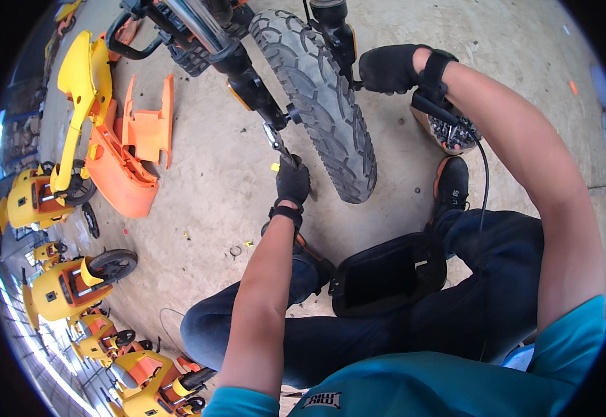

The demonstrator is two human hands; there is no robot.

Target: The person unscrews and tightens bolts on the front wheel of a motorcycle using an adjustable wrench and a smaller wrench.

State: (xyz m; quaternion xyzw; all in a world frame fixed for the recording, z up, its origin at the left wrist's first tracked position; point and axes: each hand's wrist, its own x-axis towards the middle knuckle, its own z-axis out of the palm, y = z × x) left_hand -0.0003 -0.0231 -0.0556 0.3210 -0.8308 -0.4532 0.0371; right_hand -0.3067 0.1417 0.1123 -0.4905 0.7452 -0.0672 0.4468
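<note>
My left hand (292,182), in a black glove, is closed around the handles of silver pliers (273,137). Their jaws point up at the lower end of the left black fork leg (256,87), beside the axle. Between the fork legs stands a knobbly black tyre (320,104), part of a motorbike's front wheel. My right hand (388,69), also gloved, is closed at the right fork leg (336,35), near the wheel's axle. A small dark piece shows at its fingertips; the rest of what it grips is hidden.
A container of loose bolts (458,135) stands below my right wrist. A black tray-like part (390,274) lies between my legs. Orange panels (122,163) and a yellow panel (84,76) lie on the left. Several yellow motorbikes (63,288) stand beyond. A thin cable hangs from my right wrist.
</note>
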